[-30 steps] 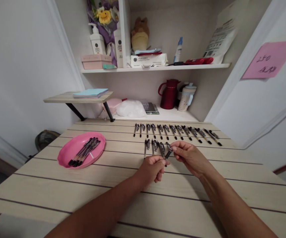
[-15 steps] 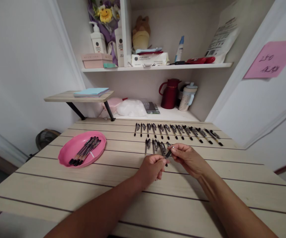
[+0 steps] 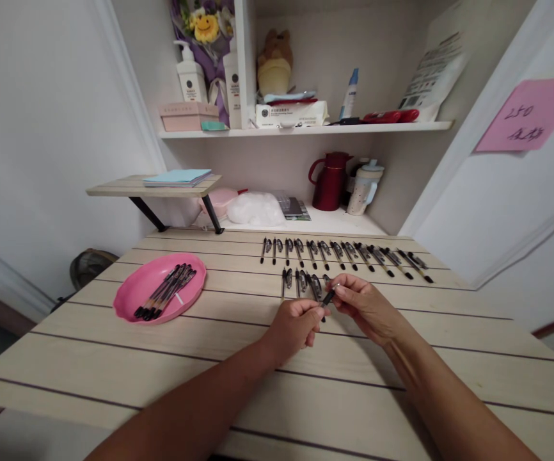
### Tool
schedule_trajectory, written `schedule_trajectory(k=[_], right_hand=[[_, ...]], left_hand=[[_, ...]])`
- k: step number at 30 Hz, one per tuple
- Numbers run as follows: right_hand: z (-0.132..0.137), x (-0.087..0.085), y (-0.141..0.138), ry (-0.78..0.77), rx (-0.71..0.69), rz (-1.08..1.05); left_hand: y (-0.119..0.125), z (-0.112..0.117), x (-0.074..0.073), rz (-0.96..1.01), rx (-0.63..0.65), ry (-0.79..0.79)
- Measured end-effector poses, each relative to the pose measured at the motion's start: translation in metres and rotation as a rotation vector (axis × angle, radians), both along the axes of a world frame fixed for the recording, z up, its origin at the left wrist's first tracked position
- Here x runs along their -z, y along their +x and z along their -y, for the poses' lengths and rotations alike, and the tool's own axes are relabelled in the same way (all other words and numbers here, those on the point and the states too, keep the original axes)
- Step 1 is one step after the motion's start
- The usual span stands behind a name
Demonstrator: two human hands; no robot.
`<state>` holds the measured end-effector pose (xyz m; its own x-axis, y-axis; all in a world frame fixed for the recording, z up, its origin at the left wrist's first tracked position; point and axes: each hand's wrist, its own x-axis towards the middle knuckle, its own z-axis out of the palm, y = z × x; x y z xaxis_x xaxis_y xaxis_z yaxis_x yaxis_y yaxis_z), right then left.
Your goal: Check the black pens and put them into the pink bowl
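Head view: I see left hand and right hand both pinching one slim black plastic pen, axis toward one o'clock, right uppermost.

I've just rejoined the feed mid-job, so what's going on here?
A person's left hand and right hand hold a black pen between them, above the table. Beyond the hands, other pens lie in two rows, the farther one longer. A bunch of pens sits in the pink tray to the left.
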<state>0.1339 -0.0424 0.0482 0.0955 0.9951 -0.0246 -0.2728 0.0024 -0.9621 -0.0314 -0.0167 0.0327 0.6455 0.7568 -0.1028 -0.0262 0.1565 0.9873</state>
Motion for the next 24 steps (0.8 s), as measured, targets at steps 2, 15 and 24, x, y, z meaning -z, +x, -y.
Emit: schedule_trajectory(k=[2, 15, 24], right_hand=[[0.0006, -0.0007, -0.0008, 0.004, -0.026, -0.029], [-0.0018, 0.0028, 0.0002, -0.021, -0.004, -0.018], [-0.0051, 0.0050, 0.0037, -0.035, 0.005, 0.002]], left_hand=[[0.0000, -0.0001, -0.0003, -0.002, 0.000, 0.001], [0.0001, -0.0026, 0.0019, -0.055, -0.020, 0.029], [0.0002, -0.0034, 0.0017, -0.099, -0.046, 0.112]])
